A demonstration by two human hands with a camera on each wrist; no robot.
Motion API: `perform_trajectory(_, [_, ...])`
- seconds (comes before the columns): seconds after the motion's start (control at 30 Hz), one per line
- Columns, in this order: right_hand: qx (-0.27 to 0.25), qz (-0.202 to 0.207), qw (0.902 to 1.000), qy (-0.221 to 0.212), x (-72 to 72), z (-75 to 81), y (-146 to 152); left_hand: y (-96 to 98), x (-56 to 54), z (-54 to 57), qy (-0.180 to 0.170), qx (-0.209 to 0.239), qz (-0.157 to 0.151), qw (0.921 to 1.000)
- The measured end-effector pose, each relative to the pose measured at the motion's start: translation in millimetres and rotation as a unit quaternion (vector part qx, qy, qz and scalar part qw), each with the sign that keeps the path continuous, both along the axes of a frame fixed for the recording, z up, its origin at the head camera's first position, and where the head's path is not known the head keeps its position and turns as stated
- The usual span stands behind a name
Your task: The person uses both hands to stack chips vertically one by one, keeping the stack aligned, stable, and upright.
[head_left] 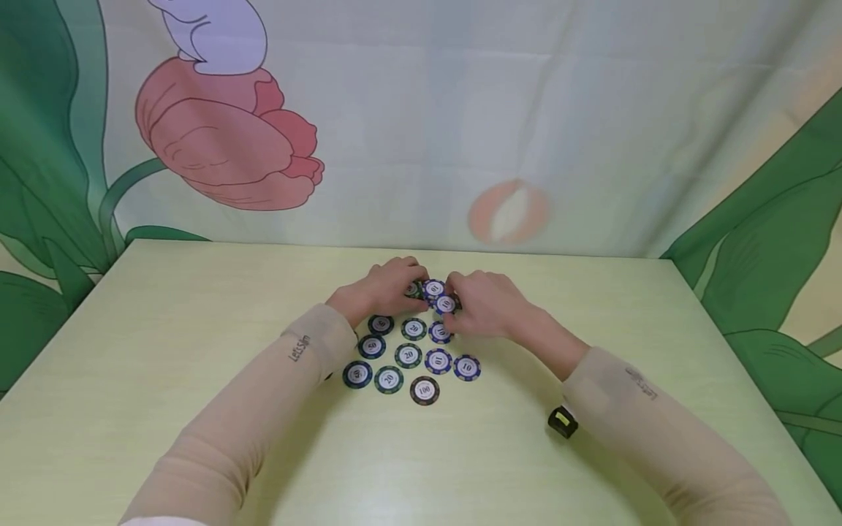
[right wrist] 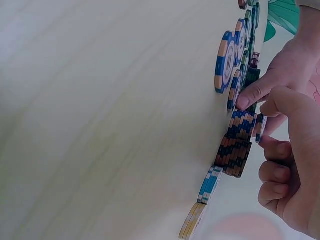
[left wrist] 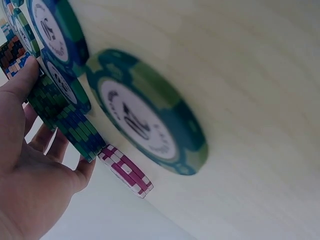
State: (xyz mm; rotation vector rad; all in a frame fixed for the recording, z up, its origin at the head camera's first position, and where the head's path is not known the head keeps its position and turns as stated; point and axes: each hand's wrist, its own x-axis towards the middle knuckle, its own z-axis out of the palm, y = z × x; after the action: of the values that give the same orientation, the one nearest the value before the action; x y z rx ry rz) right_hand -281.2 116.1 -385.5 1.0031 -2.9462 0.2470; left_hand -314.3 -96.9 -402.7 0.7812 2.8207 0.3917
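My left hand (head_left: 389, 288) grips a row of poker chip stacks at the back of the spread. In the left wrist view its thumb and fingers span a green stack (left wrist: 47, 100) and a blue-green stack (left wrist: 81, 131). A blue 10 chip (head_left: 446, 304) is pinched between the thumb and index finger of my right hand (head_left: 493, 303), whose other fingers curl in. That chip (right wrist: 260, 128) is raised beside a blue stack (right wrist: 243, 125) in the right wrist view. A dark black-and-orange stack (right wrist: 234, 156) adjoins the blue one.
Loose chips lie flat in front of the hands, among them a 100 chip (head_left: 425, 391), a green 20 chip (head_left: 389, 380) and a blue 10 chip (head_left: 467, 367). Magenta chips (left wrist: 126, 171), light-blue chips (right wrist: 210, 184) and yellow chips (right wrist: 192, 221) flank the stacks. A printed curtain (head_left: 395, 146) hangs behind.
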Motion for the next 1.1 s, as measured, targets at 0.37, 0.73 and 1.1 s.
perform_trajectory(0.37, [0.012,-0.018,0.9998,-0.004,-4.3,-3.0,-12.9,0.4,0.1,-1.3,0.001,0.004,0.002,1.0])
perform_trajectory(0.73, [0.019,-0.029,0.9994,0.006,-2.0,-1.1,-17.2,1.6,1.9,-1.2,0.003,0.0,0.006,1.0])
perform_trajectory(1.1, [0.023,-0.02,0.9994,0.014,0.4,0.7,-12.4,2.8,2.3,-0.5,0.002,-0.005,0.01,0.9999])
